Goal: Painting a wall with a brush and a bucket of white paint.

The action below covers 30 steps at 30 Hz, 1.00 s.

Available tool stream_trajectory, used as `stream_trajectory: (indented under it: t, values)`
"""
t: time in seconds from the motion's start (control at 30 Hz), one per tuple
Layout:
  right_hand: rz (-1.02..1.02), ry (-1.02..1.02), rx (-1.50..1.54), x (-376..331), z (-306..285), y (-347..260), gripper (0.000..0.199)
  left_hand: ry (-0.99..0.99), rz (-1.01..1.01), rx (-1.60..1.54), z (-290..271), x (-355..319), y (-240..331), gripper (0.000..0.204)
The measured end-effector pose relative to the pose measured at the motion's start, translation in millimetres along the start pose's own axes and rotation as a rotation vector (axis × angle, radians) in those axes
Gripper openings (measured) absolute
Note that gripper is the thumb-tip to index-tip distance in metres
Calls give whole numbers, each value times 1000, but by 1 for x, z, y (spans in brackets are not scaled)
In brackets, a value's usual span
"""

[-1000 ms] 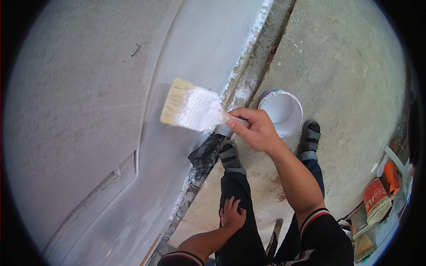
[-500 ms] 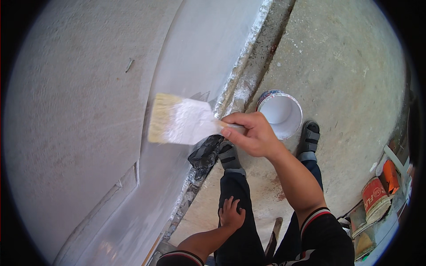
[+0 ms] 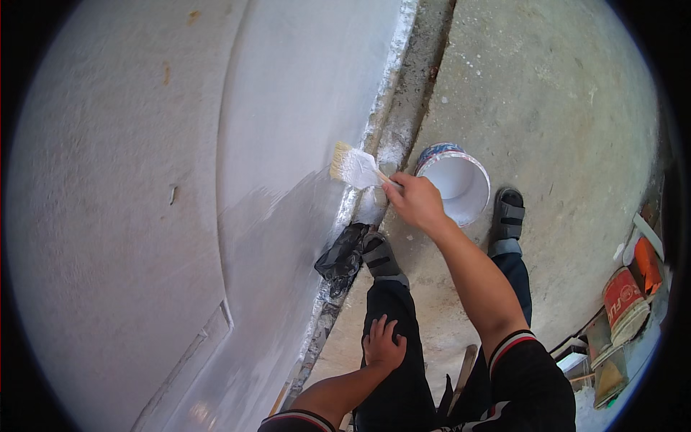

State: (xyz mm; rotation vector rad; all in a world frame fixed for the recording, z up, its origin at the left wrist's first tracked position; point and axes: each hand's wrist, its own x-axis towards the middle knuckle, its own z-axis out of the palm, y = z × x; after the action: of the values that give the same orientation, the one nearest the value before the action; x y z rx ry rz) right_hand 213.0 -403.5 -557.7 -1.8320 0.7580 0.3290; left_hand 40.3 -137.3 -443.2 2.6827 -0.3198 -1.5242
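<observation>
My right hand grips the handle of a wide, flat paintbrush. Its ferrule is coated in white paint, and its pale yellow bristles point left at the lower band of the wall. Whether the bristles touch the wall I cannot tell. Below the brush, that band shows a greyer patch with a streaky edge beside whiter paint. Just right of my right hand stands a paint bucket, white inside. My left hand rests on my left thigh, fingers spread, holding nothing.
A crumpled black plastic bag lies at the wall's foot, beside my left sandal. A paint-splashed ledge and groove run along the wall. Toward the lower right are a red can and an orange object. A nail-like piece sticks on the upper wall.
The paintbrush in my right hand has moved away from me, down toward the foot of the wall, and looks smaller. The view has shifted slightly. My left hand stays on my thigh.
</observation>
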Motion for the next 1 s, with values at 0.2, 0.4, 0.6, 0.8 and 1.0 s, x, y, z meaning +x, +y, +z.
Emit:
stream_trajectory:
  t: [0.2,0.4,0.6,0.8,1.0]
  values:
    - [39,19,-3,-28,8,-79,23,-24,11,16,2,4,-6,44]
    - [-82,-104,201,-86,-33,-129,20,-149,-67,2,-2,8,-5,47]
    - [-259,-78,395,-86,-52,-95,17,-132,-33,66,-13,12,5,44]
    - [-353,-175,614,-27,-5,-44,21,-65,0,63,-14,11,-1,43]
    - [-69,-119,512,24,44,29,25,-54,7,48,-12,9,-5,43]
